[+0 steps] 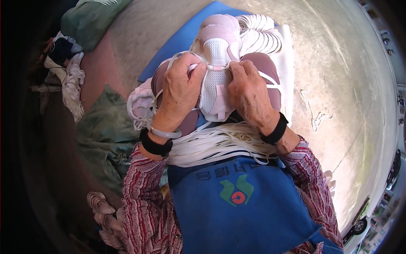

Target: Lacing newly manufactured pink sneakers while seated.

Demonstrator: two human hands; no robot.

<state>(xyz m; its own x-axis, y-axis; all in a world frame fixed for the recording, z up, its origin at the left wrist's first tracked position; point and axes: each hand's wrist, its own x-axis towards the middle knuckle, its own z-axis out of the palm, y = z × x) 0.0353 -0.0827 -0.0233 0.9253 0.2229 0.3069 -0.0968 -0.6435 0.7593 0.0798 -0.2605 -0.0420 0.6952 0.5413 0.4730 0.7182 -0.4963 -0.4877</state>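
Note:
A pale pink and white shoe upper [217, 31] lies over my knees, its white mesh tongue [215, 82] toward me. One white shoelace [218, 67] crosses the tongue near the lowest part of the lacing. My left hand [179, 91] is closed in a pinch on the lace at the left edge of the opening, and a loop of it rises above the knuckles. Opposite, my right hand [251, 93] pinches the lace at the right edge, with a loose white length trailing to the right. The fingertips partly hide the eyelets.
A bundle of white laces [220, 142] lies across my lap above a blue apron [253, 211]. Stacked uppers [262, 36] sit beyond my right knee. Another pink upper [141, 103] is by my left knee. Green sacking [105, 135] covers the floor at left; a loose lace [315, 116] lies right.

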